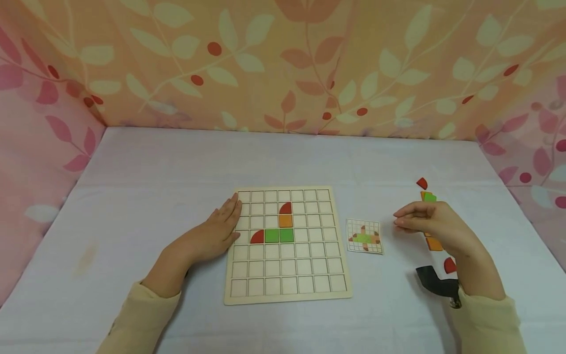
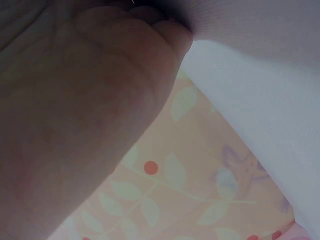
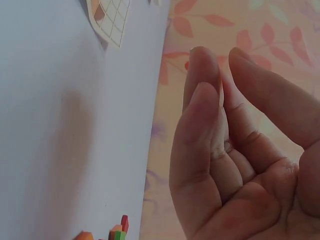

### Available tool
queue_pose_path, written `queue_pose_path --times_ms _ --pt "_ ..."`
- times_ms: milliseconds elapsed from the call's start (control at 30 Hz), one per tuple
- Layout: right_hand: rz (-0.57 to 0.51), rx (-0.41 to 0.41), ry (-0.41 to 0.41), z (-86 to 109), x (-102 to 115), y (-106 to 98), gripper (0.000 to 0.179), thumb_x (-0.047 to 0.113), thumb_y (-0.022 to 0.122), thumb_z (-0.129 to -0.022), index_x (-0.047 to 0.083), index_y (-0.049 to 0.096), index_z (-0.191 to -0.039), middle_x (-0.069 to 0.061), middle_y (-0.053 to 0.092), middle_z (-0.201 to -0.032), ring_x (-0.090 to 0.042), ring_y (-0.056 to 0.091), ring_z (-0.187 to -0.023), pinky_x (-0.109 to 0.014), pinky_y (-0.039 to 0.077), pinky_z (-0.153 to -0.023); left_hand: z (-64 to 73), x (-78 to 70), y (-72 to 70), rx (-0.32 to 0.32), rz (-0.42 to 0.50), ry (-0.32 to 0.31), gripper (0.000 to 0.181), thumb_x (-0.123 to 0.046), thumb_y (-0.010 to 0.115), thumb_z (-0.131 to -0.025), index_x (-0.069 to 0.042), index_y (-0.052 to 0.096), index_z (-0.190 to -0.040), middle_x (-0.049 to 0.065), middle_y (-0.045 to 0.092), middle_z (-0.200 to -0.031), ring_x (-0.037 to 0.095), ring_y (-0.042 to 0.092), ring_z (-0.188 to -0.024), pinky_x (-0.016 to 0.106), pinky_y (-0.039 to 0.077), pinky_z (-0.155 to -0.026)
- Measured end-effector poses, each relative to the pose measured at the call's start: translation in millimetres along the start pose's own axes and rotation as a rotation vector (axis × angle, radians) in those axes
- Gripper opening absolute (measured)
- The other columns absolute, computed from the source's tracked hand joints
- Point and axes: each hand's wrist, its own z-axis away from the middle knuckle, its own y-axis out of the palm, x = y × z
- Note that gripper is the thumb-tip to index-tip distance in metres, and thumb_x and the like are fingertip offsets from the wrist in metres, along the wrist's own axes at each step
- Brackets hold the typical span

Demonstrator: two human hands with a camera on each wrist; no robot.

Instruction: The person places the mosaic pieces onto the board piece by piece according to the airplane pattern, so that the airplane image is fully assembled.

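Scanning from the left, I see the left hand (image 1: 210,233) touching, fingers extended, the left edge of the board (image 1: 288,267) at lower centre; it looks stiff and light, best steadied by its rim. Beside it lies a thin card (image 1: 364,236). At right of frame, the right hand (image 1: 435,226) has a narrow, apparently empty grip, partly hiding loose tiles (image 1: 435,244): small, light, probably slippery, best pinched by their edges. A black wrist mount (image 1: 431,280) crowds the lower ones.
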Motion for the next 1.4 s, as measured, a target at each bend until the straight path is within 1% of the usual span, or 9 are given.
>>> queue_pose_path --times_ms 100,233,467,700,867,1067,1233,1367,1400 --pt "0.010 -0.010 0.019 1.7 -2 -4 0.040 0.021 0.069 -0.088 -0.011 0.060 -0.110 -0.005 0.072 -0.091 -0.013 0.068 -0.083 -0.019 0.051 -0.073 -0.1 2.5 1.5 0.002 -0.004 -0.004 0.063 -0.014 0.042 -0.100 0.010 0.007 -0.147 0.022 -0.009 -0.155 0.037 -0.002 -0.142 0.054 0.009 -0.112" --pt "0.010 -0.039 0.004 3.6 -7 -11 0.037 0.019 0.067 -0.089 -0.011 0.060 -0.109 -0.005 0.072 -0.091 -0.011 0.068 -0.083 -0.019 0.052 -0.073 1.6 3.8 1.7 -0.003 -0.011 -0.017 0.064 -0.014 0.043 -0.100 0.009 0.006 -0.147 0.021 -0.009 -0.155 0.036 -0.003 -0.142 0.054 0.009 -0.112" --pt "-0.076 -0.078 -0.008 9.3 -21 -29 0.014 0.011 0.063 -0.091 0.005 0.067 -0.102 0.001 0.072 -0.091 -0.010 0.069 -0.082 -0.020 0.053 -0.070 5.4 0.0 -2.2 -0.020 0.005 -0.010 0.063 -0.014 0.043 -0.100 0.009 0.008 -0.147 0.023 -0.006 -0.155 0.038 0.000 -0.142 0.055 0.010 -0.111" --pt "-0.022 -0.090 0.015 17.4 -29 -42 0.024 0.016 0.061 -0.093 -0.003 0.063 -0.108 -0.002 0.073 -0.090 -0.012 0.069 -0.082 -0.015 0.051 -0.072 3.2 1.5 -0.6 -0.013 0.001 -0.003 0.064 -0.015 0.042 -0.100 0.008 0.007 -0.147 0.021 -0.007 -0.155 0.037 -0.001 -0.142 0.055 0.010 -0.111" --pt "-0.055 -0.098 0.031 22.5 -41 -51 0.020 0.013 0.061 -0.093 -0.002 0.065 -0.105 0.002 0.072 -0.089 -0.012 0.069 -0.081 -0.014 0.050 -0.072 0.9 1.0 -0.1 -0.015 0.006 0.007 0.063 -0.014 0.043 -0.100 0.009 0.008 -0.147 0.022 -0.007 -0.155 0.038 -0.001 -0.142 0.055 0.010 -0.111" --pt "-0.110 -0.140 0.058 27.1 -59 -64 0.014 0.010 0.060 -0.093 0.003 0.070 -0.099 0.003 0.072 -0.086 -0.009 0.069 -0.078 -0.013 0.051 -0.070 -0.2 0.0 0.0 -0.010 0.005 0.009 0.063 -0.014 0.043 -0.100 0.010 0.008 -0.147 0.023 -0.007 -0.155 0.038 -0.001 -0.142 0.055 0.010 -0.111" --pt "-0.119 -0.133 0.071 28.2 -67 -69 0.014 0.010 0.059 -0.093 0.005 0.072 -0.098 0.004 0.072 -0.087 -0.008 0.069 -0.079 -0.013 0.051 -0.070 0.7 0.3 -0.4 -0.011 0.010 0.005 0.063 -0.014 0.043 -0.100 0.010 0.008 -0.147 0.022 -0.007 -0.155 0.038 -0.001 -0.142 0.055 0.010 -0.111" --pt "-0.067 -0.109 0.137 27.8 -71 -72 0.020 0.017 0.059 -0.094 0.002 0.069 -0.104 0.007 0.072 -0.090 -0.004 0.067 -0.082 -0.012 0.050 -0.070 -0.1 2.5 1.2 -0.013 0.004 0.011 0.063 -0.014 0.043 -0.099 0.010 0.008 -0.147 0.022 -0.007 -0.155 0.038 -0.002 -0.142 0.056 0.009 -0.111" --pt "-0.060 -0.098 0.165 27.8 -72 -72 0.023 0.020 0.060 -0.094 0.001 0.068 -0.105 0.009 0.071 -0.090 -0.003 0.067 -0.083 -0.017 0.050 -0.080 -0.4 2.9 1.7 -0.011 0.003 0.010 0.064 -0.013 0.043 -0.099 0.010 0.008 -0.147 0.022 -0.008 -0.155 0.037 -0.002 -0.142 0.056 0.009 -0.111"
